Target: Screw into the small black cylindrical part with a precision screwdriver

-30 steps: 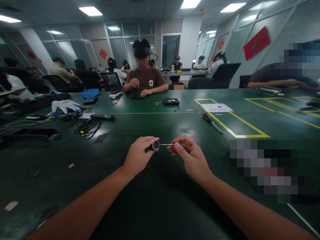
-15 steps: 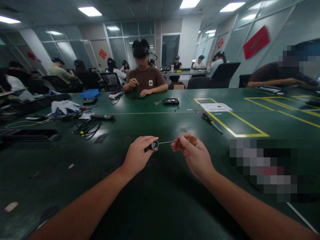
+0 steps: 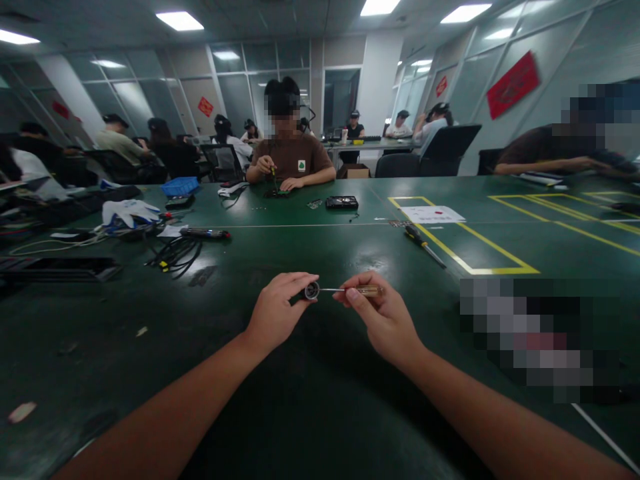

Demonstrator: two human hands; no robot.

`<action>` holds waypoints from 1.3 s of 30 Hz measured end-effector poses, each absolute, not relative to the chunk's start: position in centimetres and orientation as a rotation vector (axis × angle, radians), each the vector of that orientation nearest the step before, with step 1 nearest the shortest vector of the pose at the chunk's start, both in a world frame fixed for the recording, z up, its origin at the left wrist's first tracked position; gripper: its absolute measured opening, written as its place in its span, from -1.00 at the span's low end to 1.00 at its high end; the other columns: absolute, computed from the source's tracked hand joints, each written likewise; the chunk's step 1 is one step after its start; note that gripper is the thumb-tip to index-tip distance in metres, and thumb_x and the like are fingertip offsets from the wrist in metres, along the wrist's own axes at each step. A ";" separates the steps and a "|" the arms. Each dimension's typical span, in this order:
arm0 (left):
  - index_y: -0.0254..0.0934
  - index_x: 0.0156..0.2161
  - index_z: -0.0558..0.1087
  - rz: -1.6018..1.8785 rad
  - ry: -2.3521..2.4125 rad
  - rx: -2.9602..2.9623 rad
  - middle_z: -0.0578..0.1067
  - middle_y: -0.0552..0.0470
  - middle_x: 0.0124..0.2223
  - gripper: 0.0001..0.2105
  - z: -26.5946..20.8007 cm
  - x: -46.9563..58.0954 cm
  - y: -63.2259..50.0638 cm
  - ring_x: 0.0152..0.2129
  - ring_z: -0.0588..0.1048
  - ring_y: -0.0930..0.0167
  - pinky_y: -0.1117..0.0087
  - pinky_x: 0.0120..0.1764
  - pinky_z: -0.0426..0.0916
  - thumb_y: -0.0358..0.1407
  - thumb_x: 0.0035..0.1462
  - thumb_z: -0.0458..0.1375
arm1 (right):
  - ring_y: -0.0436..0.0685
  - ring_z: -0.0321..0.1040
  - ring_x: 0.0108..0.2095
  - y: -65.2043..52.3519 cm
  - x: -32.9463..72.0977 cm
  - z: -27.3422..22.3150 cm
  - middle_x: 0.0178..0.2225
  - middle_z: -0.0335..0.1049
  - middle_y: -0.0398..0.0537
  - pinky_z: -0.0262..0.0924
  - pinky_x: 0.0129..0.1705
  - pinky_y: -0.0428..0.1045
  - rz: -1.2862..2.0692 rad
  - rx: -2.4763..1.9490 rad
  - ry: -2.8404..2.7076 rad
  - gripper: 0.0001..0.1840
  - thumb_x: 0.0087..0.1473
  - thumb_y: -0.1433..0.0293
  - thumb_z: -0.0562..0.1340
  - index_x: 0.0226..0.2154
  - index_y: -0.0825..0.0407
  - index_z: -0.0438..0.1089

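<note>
Pinching: left hand (image 3: 277,305) a round metal-rimmed part (image 3: 312,291), right hand (image 3: 386,313) a screwdriver (image 3: 371,291).
The screwdriver's thin shaft points at the rim.

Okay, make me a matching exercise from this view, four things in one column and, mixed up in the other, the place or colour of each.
Things:
1. Small round part
2. Tan-handled tool
3. Black-and-yellow screwdriver
4. Open tray

Places and colours:
A. Blue
B. In the right hand
C. Lying beside a yellow tape line
D. In the left hand

Pairs: 1-D, 2-B, 3-C, 4-A
</note>
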State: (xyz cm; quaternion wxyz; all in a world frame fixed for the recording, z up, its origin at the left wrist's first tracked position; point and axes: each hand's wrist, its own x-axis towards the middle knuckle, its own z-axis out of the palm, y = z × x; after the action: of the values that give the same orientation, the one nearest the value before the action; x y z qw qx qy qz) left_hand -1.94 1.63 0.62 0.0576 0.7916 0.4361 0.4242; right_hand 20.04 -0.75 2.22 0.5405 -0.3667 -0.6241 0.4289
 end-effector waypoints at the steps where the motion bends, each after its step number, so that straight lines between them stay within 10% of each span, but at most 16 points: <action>1: -0.15 0.05 0.57 1.285 1.324 2.400 0.62 0.00 0.03 -0.64 0.6 -1.9 1.6 -0.03 0.57 0.28 0.15 0.08 0.49 -0.46 0.15 0.33 | 0.18 0.55 -0.22 -0.8 20.1 2.1 -0.28 0.58 -0.05 0.37 -0.12 0.10 0.999 -0.878 -1.505 -0.77 0.24 0.13 0.32 -0.21 -0.06 0.44; 21: -0.15 0.05 0.57 1.342 1.340 2.360 0.62 -0.03 0.03 -0.65 0.7 -2.1 1.7 -0.02 0.58 0.26 0.10 0.11 0.49 -0.44 0.16 0.32 | 0.10 0.43 -0.44 0.7 19.8 2.2 -0.46 0.54 -0.11 0.31 -0.28 0.05 1.556 -0.768 -0.942 -0.76 0.09 0.17 0.39 -0.35 -0.02 0.45; 39: -0.17 0.04 0.57 1.356 1.305 2.437 0.62 -0.01 0.02 -0.63 0.7 -2.0 1.8 -0.05 0.58 0.29 0.16 0.09 0.48 -0.47 0.12 0.36 | 0.14 0.54 -0.26 -0.2 19.9 2.2 -0.33 0.57 -0.08 0.32 -0.22 0.02 1.116 -0.811 -1.365 -0.76 0.18 0.16 0.38 -0.26 -0.04 0.46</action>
State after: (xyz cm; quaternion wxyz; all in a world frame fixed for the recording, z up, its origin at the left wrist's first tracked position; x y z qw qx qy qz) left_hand -2.01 1.77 0.71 0.0314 0.7911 0.4237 0.4401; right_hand 19.89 -0.25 2.22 0.5649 -0.3449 -0.5802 0.4746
